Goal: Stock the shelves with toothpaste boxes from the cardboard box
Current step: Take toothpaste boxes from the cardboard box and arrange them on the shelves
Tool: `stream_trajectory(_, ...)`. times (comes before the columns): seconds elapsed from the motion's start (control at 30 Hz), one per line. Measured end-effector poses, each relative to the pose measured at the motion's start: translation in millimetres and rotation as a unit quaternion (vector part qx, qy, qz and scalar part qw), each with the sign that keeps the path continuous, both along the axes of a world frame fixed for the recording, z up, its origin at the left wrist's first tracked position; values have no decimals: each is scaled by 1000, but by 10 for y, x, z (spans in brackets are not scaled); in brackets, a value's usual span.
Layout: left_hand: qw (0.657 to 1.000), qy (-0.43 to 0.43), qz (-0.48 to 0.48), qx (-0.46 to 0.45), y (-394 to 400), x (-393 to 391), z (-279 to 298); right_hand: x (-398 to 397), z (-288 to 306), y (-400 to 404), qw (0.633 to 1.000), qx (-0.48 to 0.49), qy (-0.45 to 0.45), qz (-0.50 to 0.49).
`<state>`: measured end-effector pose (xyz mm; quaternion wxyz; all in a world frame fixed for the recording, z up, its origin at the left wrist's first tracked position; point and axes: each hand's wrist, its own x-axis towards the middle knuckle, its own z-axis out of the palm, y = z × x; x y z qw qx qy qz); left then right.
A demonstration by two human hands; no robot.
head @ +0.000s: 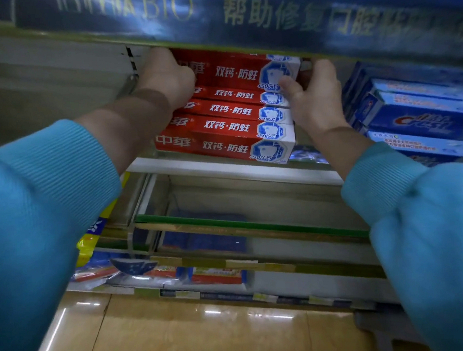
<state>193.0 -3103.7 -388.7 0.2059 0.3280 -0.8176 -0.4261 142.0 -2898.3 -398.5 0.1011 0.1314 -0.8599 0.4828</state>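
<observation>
Head view shows the left hand (pixel 167 78) and right hand (pixel 314 95), each grip clamped on an end of the top red toothpaste box (pixel 240 69) atop the shelf (pixel 232 169) stack, which might topple if pushed crooked.

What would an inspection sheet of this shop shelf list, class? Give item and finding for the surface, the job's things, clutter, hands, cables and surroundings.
Surface: white shelf carrying the stack.
Job's things: five red toothpaste boxes stacked flat; the top box sits just under the shelf above. Cardboard box not in view.
Clutter: nothing seen.
Hands: left hand grips the top box's left end; right hand holds its right end.
Cables: nothing seen.
Surroundings: blue toothpaste boxes to the right, blue banner above, lower shelves, glossy tan floor.
</observation>
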Motion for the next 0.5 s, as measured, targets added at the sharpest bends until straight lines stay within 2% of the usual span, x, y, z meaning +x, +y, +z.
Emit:
stream_trajectory(0.1, 999, -31, 9, -16, 50, 46, 49, 25, 23, 43, 1000, 1, -21, 13)
stream_trajectory(0.2, 995, -46, 43, -80, 152, 127, 80, 56, 51, 125, 999, -2, -44, 14)
stream_trajectory(0.37, 988, 13, 41, -149, 444, 396, 98, 192, 55, 421, 997, -18, -75, 7)
stream_trajectory(0.5, 971, 26, 52, -233, 979, 714, 26, 517, 150, 879, 989, -82, -116, 44)
